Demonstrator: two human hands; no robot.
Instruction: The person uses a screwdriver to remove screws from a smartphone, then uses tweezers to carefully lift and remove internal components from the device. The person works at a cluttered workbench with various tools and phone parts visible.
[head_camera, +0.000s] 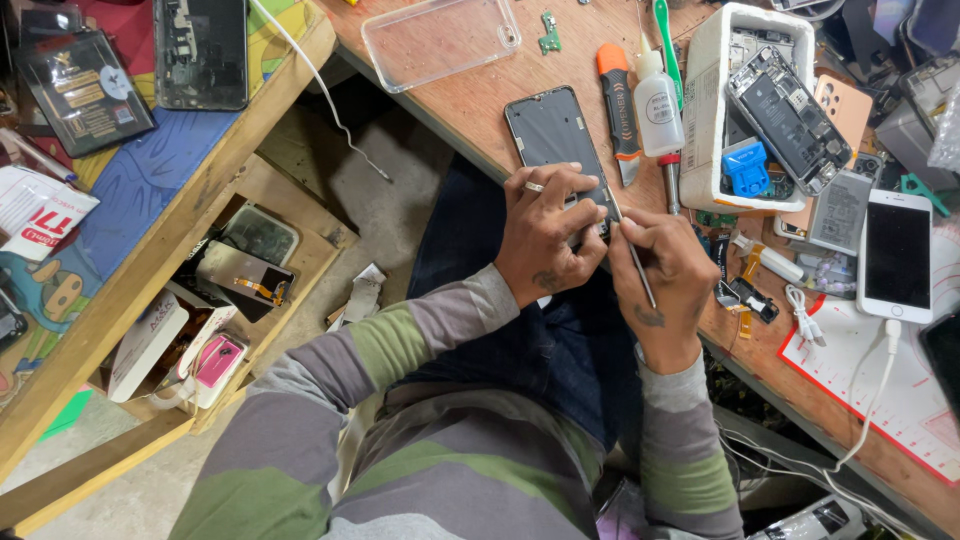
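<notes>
— Where's the dark phone?
— At the bench edge, its near end clasped by the left hand.
— And the right hand?
— Closed around a thin metal tool, tip at the phone's corner; orange-handled knife just beside.

Dark phone lies flat, screen side up, at the near edge of my wooden table, its lower end under my left hand, while a thin metal tool sits pinched in my right hand against its lower corner.
</notes>
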